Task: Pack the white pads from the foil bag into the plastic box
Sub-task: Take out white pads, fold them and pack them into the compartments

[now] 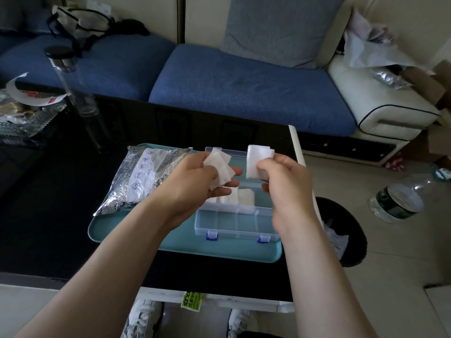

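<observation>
Both hands hover above the open clear plastic box [231, 222], which stands on a teal tray [175, 245]. My left hand [195, 179] grips a loose bunch of white pads [219, 170]. My right hand [285, 181] pinches a neat stack of white pads [256, 159] held upright. More white pads [240, 197] lie in the box's back compartments. Its front compartments hold nothing. The foil bag [139, 179] lies on the tray's left part, left of the box.
The tray rests on a black table [61, 203] whose right edge runs beside a black bin [341, 230]. A tall clear bottle [73, 81] and wrappers [26, 106] occupy the table's far left. A blue sofa [244, 81] is behind. A plastic bottle [397, 201] lies on the floor.
</observation>
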The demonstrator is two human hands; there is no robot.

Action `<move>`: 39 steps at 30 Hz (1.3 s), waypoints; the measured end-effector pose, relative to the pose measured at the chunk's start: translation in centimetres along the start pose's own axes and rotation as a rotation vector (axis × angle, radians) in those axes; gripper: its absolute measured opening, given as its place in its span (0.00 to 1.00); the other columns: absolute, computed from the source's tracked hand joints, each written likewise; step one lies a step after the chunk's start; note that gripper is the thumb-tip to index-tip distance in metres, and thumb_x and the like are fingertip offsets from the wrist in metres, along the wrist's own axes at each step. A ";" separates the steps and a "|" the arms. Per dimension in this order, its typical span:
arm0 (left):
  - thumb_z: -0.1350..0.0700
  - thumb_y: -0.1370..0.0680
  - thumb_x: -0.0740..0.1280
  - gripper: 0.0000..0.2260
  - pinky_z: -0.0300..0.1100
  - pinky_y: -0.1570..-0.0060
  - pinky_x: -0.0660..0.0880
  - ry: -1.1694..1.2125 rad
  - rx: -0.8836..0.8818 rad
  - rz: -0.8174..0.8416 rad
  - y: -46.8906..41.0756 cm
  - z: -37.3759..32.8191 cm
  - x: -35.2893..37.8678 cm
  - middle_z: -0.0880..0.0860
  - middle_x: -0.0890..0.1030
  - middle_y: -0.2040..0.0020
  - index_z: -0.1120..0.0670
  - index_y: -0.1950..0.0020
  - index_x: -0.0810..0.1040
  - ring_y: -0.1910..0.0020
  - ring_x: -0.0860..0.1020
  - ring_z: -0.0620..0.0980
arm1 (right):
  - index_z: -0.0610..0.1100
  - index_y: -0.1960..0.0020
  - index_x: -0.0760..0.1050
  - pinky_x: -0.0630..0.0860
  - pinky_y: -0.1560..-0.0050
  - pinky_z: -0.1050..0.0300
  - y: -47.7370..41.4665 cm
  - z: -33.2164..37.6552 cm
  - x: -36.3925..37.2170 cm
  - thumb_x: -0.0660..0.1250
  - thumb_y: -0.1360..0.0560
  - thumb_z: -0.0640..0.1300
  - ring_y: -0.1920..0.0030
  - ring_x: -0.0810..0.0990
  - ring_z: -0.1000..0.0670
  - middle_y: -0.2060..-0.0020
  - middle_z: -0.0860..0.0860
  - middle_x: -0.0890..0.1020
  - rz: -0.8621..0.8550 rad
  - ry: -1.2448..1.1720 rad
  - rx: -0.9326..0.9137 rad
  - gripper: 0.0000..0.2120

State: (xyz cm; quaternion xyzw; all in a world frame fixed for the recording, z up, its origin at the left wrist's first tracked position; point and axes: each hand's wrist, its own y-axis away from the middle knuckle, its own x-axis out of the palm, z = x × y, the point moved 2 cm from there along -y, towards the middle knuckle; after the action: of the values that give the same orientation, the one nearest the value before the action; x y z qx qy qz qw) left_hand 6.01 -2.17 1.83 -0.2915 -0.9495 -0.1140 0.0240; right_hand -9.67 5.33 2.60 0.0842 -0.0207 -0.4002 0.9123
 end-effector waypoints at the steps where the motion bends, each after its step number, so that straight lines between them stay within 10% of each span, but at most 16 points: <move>1: 0.71 0.17 0.54 0.17 0.49 0.43 0.84 0.019 0.004 0.004 0.0 0.2 0.0 0.58 0.86 0.42 0.63 0.32 0.74 0.45 0.87 0.54 | 0.49 0.53 0.87 0.75 0.65 0.64 0.2 0.2 0.1 0.70 0.25 0.37 0.63 0.81 0.58 0.64 0.57 0.86 0.033 -0.029 0.021 0.09; 17: 0.68 0.20 0.57 0.19 0.56 0.30 0.75 0.041 0.035 0.194 -0.3 0.3 0.7 0.61 0.84 0.36 0.63 0.33 0.79 0.34 0.81 0.57 | 0.45 0.46 0.87 0.82 0.54 0.63 1.0 0.0 1.2 0.77 0.25 0.36 0.55 0.89 0.54 0.59 0.51 0.89 0.291 0.161 -0.225 0.09; 29: 0.61 0.12 0.59 0.14 0.42 0.50 0.82 -0.083 0.088 0.041 -0.6 0.8 0.1 0.57 0.85 0.40 0.58 0.31 0.80 0.42 0.85 0.53 | 0.51 0.46 0.86 0.79 0.56 0.68 0.8 -0.4 1.2 0.75 0.22 0.48 0.53 0.84 0.61 0.55 0.57 0.87 0.138 0.234 -0.262 0.05; 39: 0.61 0.13 0.59 0.13 0.41 0.57 0.82 0.010 0.008 -0.058 -0.8 1.1 -0.2 0.59 0.86 0.41 0.55 0.34 0.81 0.47 0.87 0.56 | 0.46 0.47 0.84 0.81 0.56 0.65 0.4 -0.2 0.6 0.72 0.19 0.38 0.54 0.88 0.55 0.56 0.51 0.89 -0.018 -0.040 -0.183 0.05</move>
State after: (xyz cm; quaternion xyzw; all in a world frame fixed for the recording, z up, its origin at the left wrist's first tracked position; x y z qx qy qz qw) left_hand 5.75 -2.70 0.61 -0.2631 -0.9578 -0.1125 0.0267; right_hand -8.95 5.20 2.45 -0.0071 -0.0014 -0.4102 0.9119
